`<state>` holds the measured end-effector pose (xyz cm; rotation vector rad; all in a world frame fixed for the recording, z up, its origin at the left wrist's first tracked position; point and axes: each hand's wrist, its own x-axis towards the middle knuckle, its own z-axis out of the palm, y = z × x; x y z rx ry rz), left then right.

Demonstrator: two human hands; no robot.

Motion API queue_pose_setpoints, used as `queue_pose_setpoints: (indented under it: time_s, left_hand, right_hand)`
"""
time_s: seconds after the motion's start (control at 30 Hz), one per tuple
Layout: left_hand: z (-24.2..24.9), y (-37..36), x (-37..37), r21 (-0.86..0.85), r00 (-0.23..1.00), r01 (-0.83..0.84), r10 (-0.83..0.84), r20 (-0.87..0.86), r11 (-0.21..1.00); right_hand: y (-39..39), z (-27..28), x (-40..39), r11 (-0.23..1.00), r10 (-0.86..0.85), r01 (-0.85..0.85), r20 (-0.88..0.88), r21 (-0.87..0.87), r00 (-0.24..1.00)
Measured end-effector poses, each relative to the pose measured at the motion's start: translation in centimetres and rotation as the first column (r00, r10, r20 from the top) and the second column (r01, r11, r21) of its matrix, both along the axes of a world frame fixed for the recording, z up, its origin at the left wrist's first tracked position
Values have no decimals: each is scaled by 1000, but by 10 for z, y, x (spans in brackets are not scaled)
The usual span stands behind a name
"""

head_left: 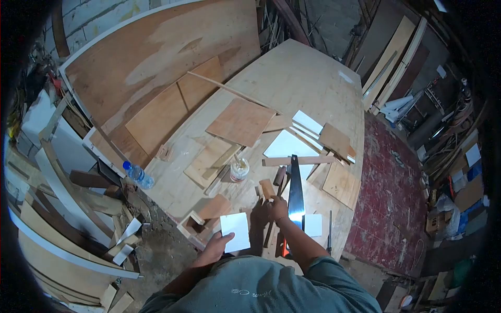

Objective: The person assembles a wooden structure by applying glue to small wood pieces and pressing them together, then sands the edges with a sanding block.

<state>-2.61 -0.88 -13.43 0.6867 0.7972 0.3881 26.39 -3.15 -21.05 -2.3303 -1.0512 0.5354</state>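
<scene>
My left hand [215, 247] pinches a small white-faced panel [235, 232] by its left edge, above the near side of the table. My right hand [277, 208] is closed at the near end of a small brown wooden block [266, 188]; its fingertips are partly hidden. Just right of that hand lies a handsaw [296, 190], its orange handle [285, 247] toward me and partly covered by my forearm. A small open wooden box [196, 223] stands left of the white panel. Beyond my hands is a glass jar [239, 170] with whitish contents and a stick-like tool in it.
The plywood table [308, 68] carries a brown board [241, 121], white panels [288, 144], a second white square [313, 225] and a thin dark rod [330, 232]. A water bottle [138, 175] stands at the left edge. Large sheets lean at left; scrap wood crowds both sides.
</scene>
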Motion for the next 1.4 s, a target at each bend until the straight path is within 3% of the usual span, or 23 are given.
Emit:
queue_pose_setpoints:
  time_s: [0.17,0.23,0.43,0.57,0.67,0.8,0.87,0.9,0.97,1.0,1.03,1.07,1.1,1.17,1.23,1.3,1.4]
  left_hand:
    - [-17,16,15,44,1000,21,-22,20,999]
    - [-38,20,24,-47,998,55,-57,-28,997]
    - [-50,21,52,-64,984,165,-169,-64,984]
    - [-65,20,67,-111,978,176,-187,-92,978]
    - [-84,22,73,-79,971,201,-209,-112,976]
    - [-72,28,79,-55,973,202,-207,-101,978]
    - [-57,32,81,-87,974,202,-209,-88,976]
    - [-60,32,81,-82,972,208,-215,-94,975]
    - [-69,31,80,-129,977,174,-187,-103,976]
    - [-64,32,80,-124,974,187,-201,-106,974]
    - [-55,34,81,-173,974,203,-218,-69,964]
    - [-46,36,81,-221,971,223,-236,-32,949]
    - [-37,38,83,-216,966,244,-257,-36,945]
    - [-23,34,84,-187,959,236,-260,-115,954]
    - [-30,29,87,-215,942,252,-290,-169,944]
    - [-40,19,90,-70,957,249,-256,-135,966]
    - [-53,4,99,-76,951,280,-288,-115,957]
  right_hand:
    - [17,-9,6,994,62,-79,187,82,980]
    - [20,-12,12,992,106,-119,266,34,958]
    - [48,-7,49,993,107,-116,283,16,953]
    - [79,7,78,997,29,-7,301,-74,953]
    - [96,1,97,943,135,-21,326,-331,936]
    - [103,-28,105,982,156,-88,452,-169,878]
    - [102,-23,100,979,78,-131,300,159,951]
    - [96,-11,90,978,70,-123,296,166,953]
    - [77,20,65,867,-192,224,-117,444,974]
    - [64,13,60,815,-215,338,-297,471,930]
    - [46,7,55,806,-229,353,-300,475,926]
    - [25,1,52,807,-161,369,-430,461,888]
    - [8,-1,49,807,-90,385,-551,448,829]
    - [-34,17,37,817,-112,431,-629,382,769]
    - [-75,39,25,836,-144,471,-715,282,684]
    - [-112,52,12,798,-160,540,-770,267,617]
    - [-164,37,1,729,-101,624,-857,282,505]
